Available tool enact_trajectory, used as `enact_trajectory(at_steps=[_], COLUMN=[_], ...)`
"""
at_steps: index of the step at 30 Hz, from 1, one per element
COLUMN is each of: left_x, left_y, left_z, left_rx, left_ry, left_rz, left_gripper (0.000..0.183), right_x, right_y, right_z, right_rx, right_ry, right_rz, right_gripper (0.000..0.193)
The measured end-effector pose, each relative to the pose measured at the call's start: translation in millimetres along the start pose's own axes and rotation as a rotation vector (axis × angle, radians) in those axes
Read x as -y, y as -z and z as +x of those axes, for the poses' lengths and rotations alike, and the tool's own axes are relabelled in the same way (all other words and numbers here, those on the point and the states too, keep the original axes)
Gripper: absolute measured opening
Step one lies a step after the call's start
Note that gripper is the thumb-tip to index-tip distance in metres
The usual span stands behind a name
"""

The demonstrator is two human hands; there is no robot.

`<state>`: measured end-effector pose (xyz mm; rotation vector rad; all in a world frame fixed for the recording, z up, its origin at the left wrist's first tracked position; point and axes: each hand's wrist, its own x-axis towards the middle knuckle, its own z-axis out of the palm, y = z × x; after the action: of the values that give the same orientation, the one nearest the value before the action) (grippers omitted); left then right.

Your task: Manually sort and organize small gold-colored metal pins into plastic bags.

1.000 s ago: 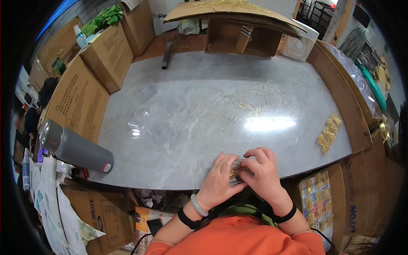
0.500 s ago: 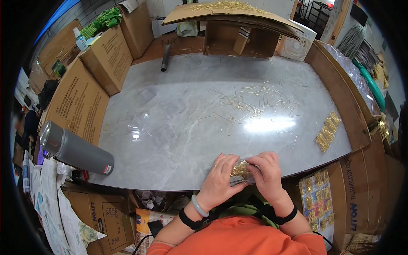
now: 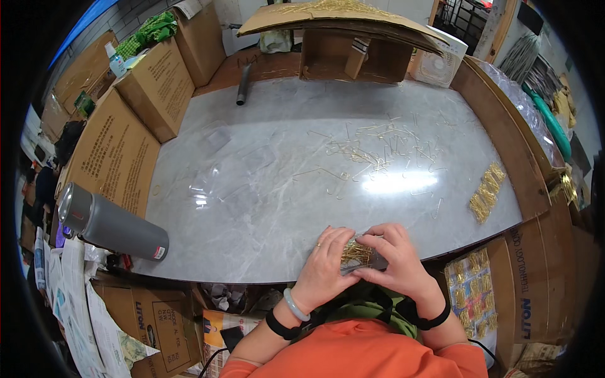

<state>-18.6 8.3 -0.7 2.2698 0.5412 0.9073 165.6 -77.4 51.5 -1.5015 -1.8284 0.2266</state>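
Observation:
At the near edge of the table, my left hand (image 3: 324, 261) is closed round the left side of a small clear plastic packet of gold wire hooks (image 3: 355, 253). My right hand (image 3: 396, 261) grips the packet's right side, its fingers at the far edge and its thumb at the near edge. Part of the packet is hidden by my fingers. Beyond my hands lies a loose scatter of gold wire hooks (image 3: 378, 154). Several clear plastic bags (image 3: 242, 164) lie flat to the left, hard to make out against the grey table (image 3: 265, 227).
A grey tumbler (image 3: 120, 227) stands at the left edge by cardboard boxes (image 3: 110, 151). Gold bundles (image 3: 487, 192) lie in a row at the right. At the back are a dark tube (image 3: 244, 85), an open carton (image 3: 353, 60) and a white fan (image 3: 439, 66).
My right thumb has moved off the top of the wires to the packet's near edge, and the right fingers have spread. More gold wire shows; my left hand has hardly moved.

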Motion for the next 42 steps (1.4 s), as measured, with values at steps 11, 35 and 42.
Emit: enact_trajectory(at_steps=[11,35,42], left_x=[-5.7,-11.5,-6.7], left_y=[-2.7,-5.3,-2.2], left_z=[1.8,-2.1,-0.6], left_rx=[-0.031,-0.021,0.010], left_ry=[-0.005,-0.008,-0.048], left_rz=[0.066,0.014,0.039], left_gripper=[0.071,0.076,0.068], right_x=[-22.8,-11.4,-5.7], right_y=[-9.0,-14.2,-3.7], right_z=[-16.5,-23.8,-25.8], right_rx=[-0.167,-0.274,-0.157], right_ry=[-0.154,0.006,0.062], right_rz=[0.095,0.069,0.018], right_gripper=[0.032,0.019,0.026])
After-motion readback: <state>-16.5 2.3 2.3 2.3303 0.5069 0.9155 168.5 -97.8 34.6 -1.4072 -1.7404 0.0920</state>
